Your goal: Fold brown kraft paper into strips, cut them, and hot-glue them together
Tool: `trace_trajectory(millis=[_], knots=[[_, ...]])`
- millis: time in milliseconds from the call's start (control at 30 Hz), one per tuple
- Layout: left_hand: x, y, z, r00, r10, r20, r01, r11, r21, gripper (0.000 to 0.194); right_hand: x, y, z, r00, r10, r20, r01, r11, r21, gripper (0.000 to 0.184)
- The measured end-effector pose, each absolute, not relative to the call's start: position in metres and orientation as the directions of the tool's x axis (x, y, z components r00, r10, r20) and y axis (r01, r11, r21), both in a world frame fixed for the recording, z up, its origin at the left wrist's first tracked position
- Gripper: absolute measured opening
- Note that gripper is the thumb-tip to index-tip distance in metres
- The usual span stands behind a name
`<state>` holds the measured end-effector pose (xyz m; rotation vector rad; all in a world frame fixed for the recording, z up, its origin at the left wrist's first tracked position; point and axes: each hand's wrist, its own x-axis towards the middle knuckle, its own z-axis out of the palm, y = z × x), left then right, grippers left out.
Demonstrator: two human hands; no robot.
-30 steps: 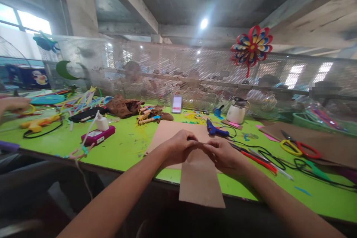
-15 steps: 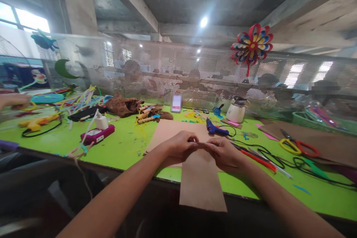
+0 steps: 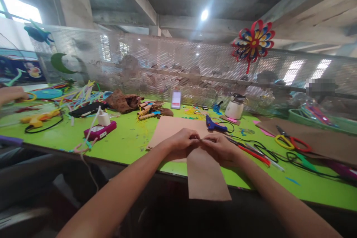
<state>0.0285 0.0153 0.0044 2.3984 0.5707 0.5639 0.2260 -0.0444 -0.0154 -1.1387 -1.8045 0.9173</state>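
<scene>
A strip of brown kraft paper (image 3: 208,178) hangs from my fingers over the table's front edge. Its upper end is pinched between my left hand (image 3: 184,141) and my right hand (image 3: 223,148), fingertips nearly meeting; that end looks rolled or folded, though the fingers partly hide it. Beneath and behind my hands lies a larger sheet of brown paper (image 3: 167,128), flat on the green table (image 3: 125,137). Just beyond my right hand rests a blue glue gun (image 3: 214,124). Red and dark slender items (image 3: 253,154) lie by my right wrist.
To the right are scissors (image 3: 292,143) with yellow and red handles, black cables and brown paper. A white jug (image 3: 235,108) and a phone (image 3: 176,100) stand at the back. Leftward sit a purple power strip (image 3: 103,130), a yellow glue gun (image 3: 40,118) and another person's hand (image 3: 12,95).
The paper strip's hanging end has shifted slightly right and up. My fingertips have drawn closer together on its top end. The whole view has tilted a little.
</scene>
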Motion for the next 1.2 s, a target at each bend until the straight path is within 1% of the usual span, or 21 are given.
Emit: trace_trajectory(millis=[67,167,267,367,500,600,700,767,867,967,1033,1100,1200], knots=[[0.028,0.015,0.005,0.81,0.524,0.263,0.266,-0.729,0.631,0.023,0.222,-0.047,-0.015,-0.257,0.949,0.182,0.283,0.254,-0.925,0.038],[0.027,0.019,0.003,0.803,0.543,0.245,0.313,-0.734,0.603,0.025,0.216,-0.05,-0.018,-0.207,0.972,0.109,0.106,0.134,-0.985,0.039],[0.026,0.025,0.001,0.772,0.603,0.2,0.397,-0.704,0.589,0.027,0.211,-0.05,-0.02,-0.183,0.978,0.1,0.022,0.105,-0.994,0.041],[0.023,0.03,-0.002,0.755,0.625,0.198,0.418,-0.692,0.589,0.031,0.209,-0.048,-0.021,-0.182,0.977,0.11,0.019,0.115,-0.993,0.046],[0.018,0.031,-0.007,0.755,0.614,0.228,0.386,-0.698,0.603,0.033,0.208,-0.043,-0.023,-0.183,0.973,0.14,0.07,0.155,-0.985,0.047],[0.016,0.033,-0.011,0.743,0.614,0.266,0.38,-0.715,0.588,0.029,0.209,-0.039,-0.025,-0.206,0.961,0.186,0.176,0.223,-0.959,0.046],[0.015,0.035,-0.014,0.74,0.62,0.261,0.397,-0.715,0.575,0.024,0.211,-0.036,-0.024,-0.212,0.946,0.245,0.309,0.303,-0.902,0.045],[0.015,0.035,-0.016,0.748,0.622,0.233,0.408,-0.706,0.579,0.024,0.21,-0.039,-0.023,-0.227,0.938,0.263,0.321,0.327,-0.889,0.042],[0.015,0.034,-0.017,0.758,0.624,0.187,0.419,-0.687,0.594,0.025,0.206,-0.048,-0.022,-0.247,0.94,0.234,0.227,0.291,-0.929,0.037],[0.014,0.033,-0.014,0.761,0.627,0.166,0.427,-0.677,0.599,0.025,0.201,-0.056,-0.02,-0.261,0.957,0.126,0.083,0.153,-0.985,0.031],[0.013,0.033,-0.01,0.755,0.634,0.167,0.434,-0.674,0.597,0.026,0.197,-0.058,-0.017,-0.274,0.959,0.079,0.006,0.084,-0.996,0.029],[0.01,0.031,-0.004,0.743,0.647,0.171,0.447,-0.669,0.594,0.027,0.194,-0.058,-0.015,-0.286,0.955,0.074,-0.038,0.066,-0.997,0.031],[0.004,0.025,0.004,0.735,0.66,0.155,0.461,-0.655,0.599,0.026,0.189,-0.056,-0.011,-0.312,0.946,0.084,-0.049,0.073,-0.996,0.034]])
